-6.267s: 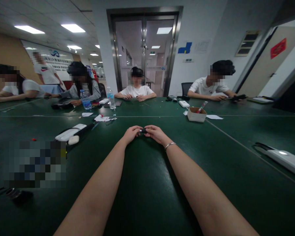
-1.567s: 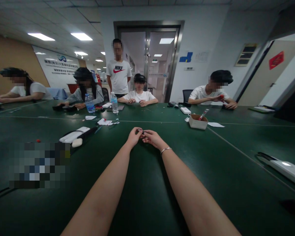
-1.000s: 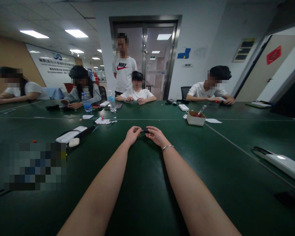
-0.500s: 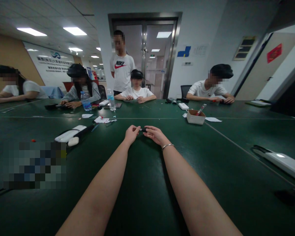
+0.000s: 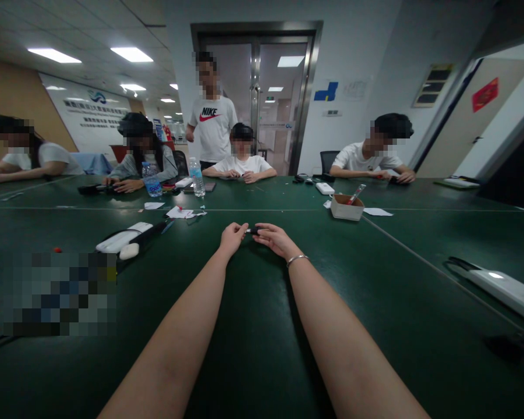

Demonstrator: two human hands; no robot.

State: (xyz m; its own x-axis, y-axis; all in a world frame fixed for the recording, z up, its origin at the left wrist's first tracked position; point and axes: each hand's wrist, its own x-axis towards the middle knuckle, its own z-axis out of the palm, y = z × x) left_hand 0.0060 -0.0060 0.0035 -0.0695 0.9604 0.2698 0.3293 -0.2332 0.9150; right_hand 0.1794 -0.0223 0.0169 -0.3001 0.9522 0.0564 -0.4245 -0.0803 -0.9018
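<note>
Both my arms stretch forward over the dark green table (image 5: 253, 349). Between my hands is a small black piece with a silvery end (image 5: 252, 231); it is too small to tell its kind. My left hand (image 5: 232, 239) pinches the silvery end between thumb and fingertips. The fingers of my right hand (image 5: 276, 238), which has a silver bangle at its wrist, close round the black end. Part of the piece is hidden behind the fingertips.
White power banks lie at left (image 5: 124, 235) and right (image 5: 513, 291). Further off are a small cardboard box (image 5: 346, 208), a paper scrap (image 5: 181, 212) and two water bottles. Several people sit across the table; one person (image 5: 212, 125) stands behind them.
A little more of the black piece shows between my hands, which have hardly moved. The standing person has shifted slightly, and one of that person's arms has come forward.
</note>
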